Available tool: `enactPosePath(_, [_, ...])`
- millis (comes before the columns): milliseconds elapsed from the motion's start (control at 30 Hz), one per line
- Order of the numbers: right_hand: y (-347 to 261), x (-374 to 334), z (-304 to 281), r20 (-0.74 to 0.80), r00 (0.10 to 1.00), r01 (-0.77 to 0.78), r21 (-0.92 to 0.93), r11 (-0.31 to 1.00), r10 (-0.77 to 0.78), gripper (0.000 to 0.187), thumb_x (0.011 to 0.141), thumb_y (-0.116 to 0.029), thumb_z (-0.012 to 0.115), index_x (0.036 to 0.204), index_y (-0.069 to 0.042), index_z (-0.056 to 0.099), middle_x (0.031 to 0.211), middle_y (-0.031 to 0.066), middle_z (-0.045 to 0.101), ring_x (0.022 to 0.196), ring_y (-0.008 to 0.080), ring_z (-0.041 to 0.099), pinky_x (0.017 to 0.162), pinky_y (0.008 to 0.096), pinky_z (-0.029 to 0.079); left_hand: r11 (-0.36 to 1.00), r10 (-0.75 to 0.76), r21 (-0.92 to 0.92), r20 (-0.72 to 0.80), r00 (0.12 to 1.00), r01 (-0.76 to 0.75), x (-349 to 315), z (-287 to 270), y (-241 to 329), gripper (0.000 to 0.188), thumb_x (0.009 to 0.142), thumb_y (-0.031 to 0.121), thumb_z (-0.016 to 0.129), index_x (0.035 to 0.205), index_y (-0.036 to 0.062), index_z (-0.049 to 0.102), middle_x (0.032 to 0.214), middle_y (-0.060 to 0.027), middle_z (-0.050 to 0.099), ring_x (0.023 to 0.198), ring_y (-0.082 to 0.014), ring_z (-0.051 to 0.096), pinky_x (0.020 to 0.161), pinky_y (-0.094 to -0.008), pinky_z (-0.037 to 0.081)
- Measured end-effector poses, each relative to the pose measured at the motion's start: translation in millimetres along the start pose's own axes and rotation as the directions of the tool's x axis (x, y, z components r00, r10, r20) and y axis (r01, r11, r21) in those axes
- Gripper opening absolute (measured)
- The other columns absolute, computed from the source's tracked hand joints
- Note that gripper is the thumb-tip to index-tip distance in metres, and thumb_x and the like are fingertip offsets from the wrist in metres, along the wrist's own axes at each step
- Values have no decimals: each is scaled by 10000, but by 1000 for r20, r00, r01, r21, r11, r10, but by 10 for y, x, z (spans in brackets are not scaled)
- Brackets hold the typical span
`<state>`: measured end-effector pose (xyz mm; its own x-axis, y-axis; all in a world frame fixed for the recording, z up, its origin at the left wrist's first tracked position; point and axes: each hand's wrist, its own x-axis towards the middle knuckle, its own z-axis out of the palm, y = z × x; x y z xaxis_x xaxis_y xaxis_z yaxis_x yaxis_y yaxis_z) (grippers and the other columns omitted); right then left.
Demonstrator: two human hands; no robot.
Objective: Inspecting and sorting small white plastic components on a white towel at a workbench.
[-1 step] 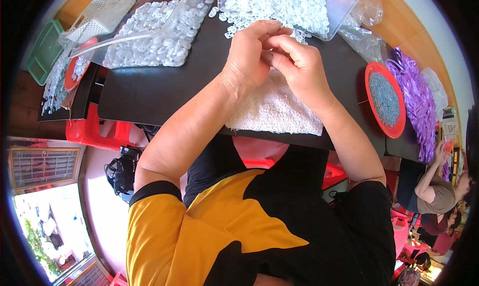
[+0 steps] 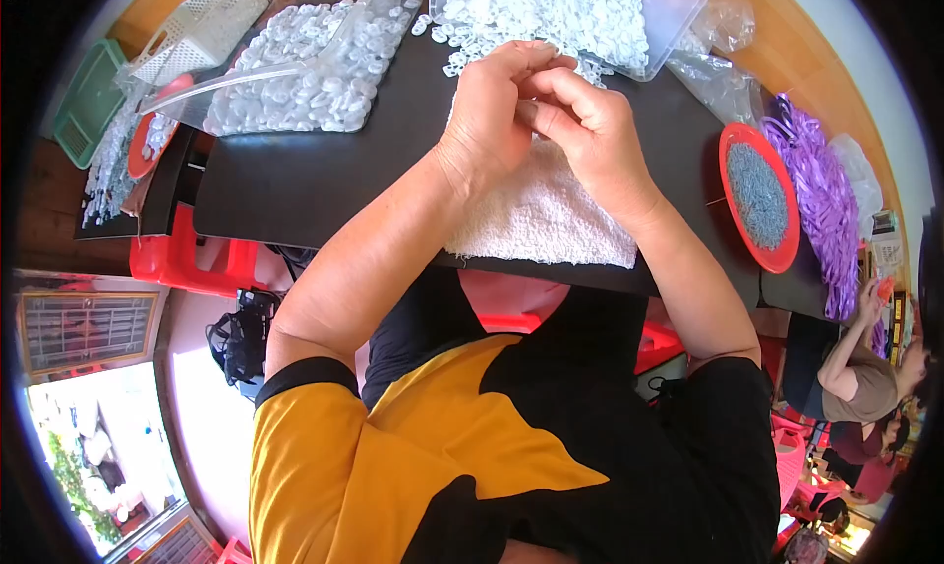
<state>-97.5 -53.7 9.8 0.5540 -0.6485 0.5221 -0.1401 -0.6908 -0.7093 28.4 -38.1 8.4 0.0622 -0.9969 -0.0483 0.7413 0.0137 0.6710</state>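
Note:
Above a white towel [image 2: 551,220] on the dark table, my left hand [image 2: 490,107] and my right hand [image 2: 595,131] meet, fingertips close together. Both hands have their fingers bent and pinched. Whatever sits between the fingertips is hidden by the fingers. Just beyond them, small white plastic pieces [image 2: 551,18] fill a clear plastic bin [image 2: 678,28], and some lie loose on the tabletop in front of it. Off to the left, a second clear container holds many rounded white pieces [image 2: 295,77].
On the right stands a red bowl [image 2: 784,257] of small grey-blue pieces, beside purple ribbon strips [image 2: 821,200] and clear plastic bags [image 2: 723,82]. A white basket [image 2: 202,23] and green tray [image 2: 88,102] are far left. Another person [image 2: 865,372] is at the right edge.

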Motion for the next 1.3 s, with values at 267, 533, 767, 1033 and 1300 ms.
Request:
enactPosePath(267, [-37,-4,-45,43,975,-224,180,958,220,181,755,27,586,928,32,640,875,110,668,820,177,641,743,288,494,999,-1,54,-18,1000,2,-55,58,26,194,917,173,514,1041,24,518,1055,-173,633,956,-262,604,884,-372,480])
enactPosePath(533, [-13,-20,-47,9,965,-256,248,934,262,177,784,99,551,939,47,618,918,68,655,848,109,610,770,240,502,998,16,68,4,1000,-17,-6,33,-38,176,916,159,517,1020,18,528,1033,-162,636,932,-253,612,860,-356,484])
enactPosePath(767, [-31,-5,-98,31,969,-243,304,921,245,105,795,-21,647,887,30,646,792,63,655,749,124,599,703,259,478,985,88,157,-92,992,-73,-27,41,-44,214,904,109,513,1014,-54,599,982,-154,631,923,-238,607,859,-354,487])
enactPosePath(1033, [133,125,-624,-40,874,-382,560,735,484,171,843,-162,652,917,-9,672,773,53,650,683,142,619,639,238,440,865,282,419,52,958,-278,-67,115,-72,156,877,90,585,932,-55,607,853,-121,644,800,-219,652,766,-323,516])
enactPosePath(1300, [128,108,-622,-39,868,-380,589,714,495,180,855,-168,647,928,-5,669,792,71,657,696,165,640,648,240,450,819,286,495,91,954,-292,-97,125,-80,162,886,97,602,932,-58,615,831,-118,650,766,-199,650,742,-310,521])
